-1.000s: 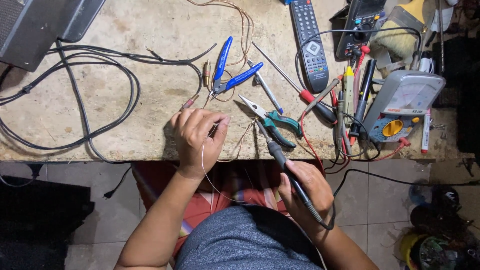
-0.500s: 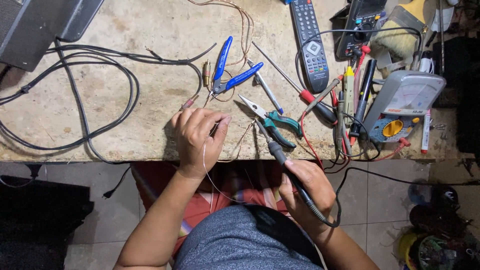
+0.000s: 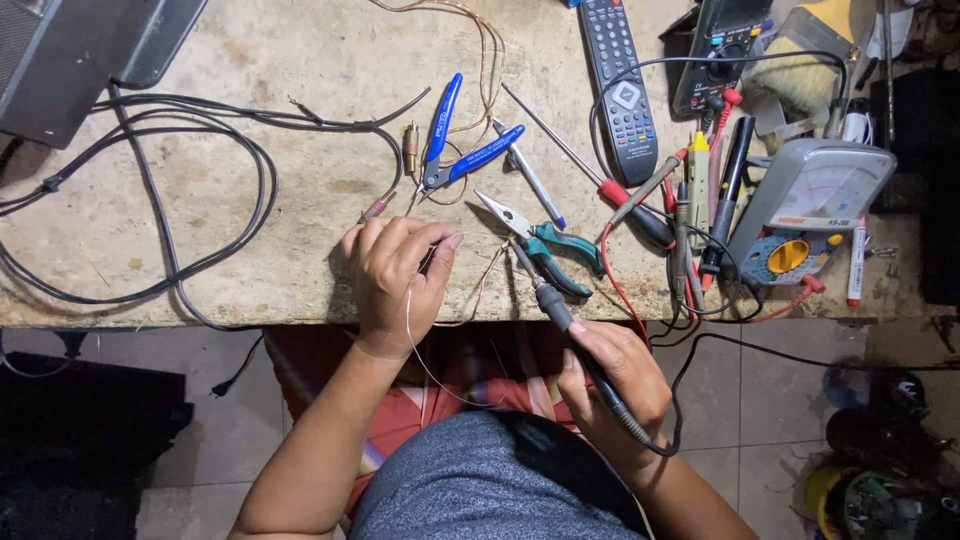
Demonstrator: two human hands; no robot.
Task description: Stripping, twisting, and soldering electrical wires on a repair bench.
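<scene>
At frame centre, my left hand (image 3: pixel 395 280) pinches thin wire (image 3: pixel 415 340) while my right hand (image 3: pixel 610 385) grips the soldering iron (image 3: pixel 560 315)

- Two hands: left hand (image 3: pixel 392 280), right hand (image 3: pixel 612 385)
- One soldering iron (image 3: pixel 560 315)
- Two pliers: blue-handled cutters (image 3: pixel 462 150), green-handled pliers (image 3: pixel 548 250)
- One remote control (image 3: pixel 618 85)
- Two meters: grey meter (image 3: pixel 810 205), dark meter (image 3: pixel 722 50)
- One brush (image 3: pixel 805 65)
</scene>
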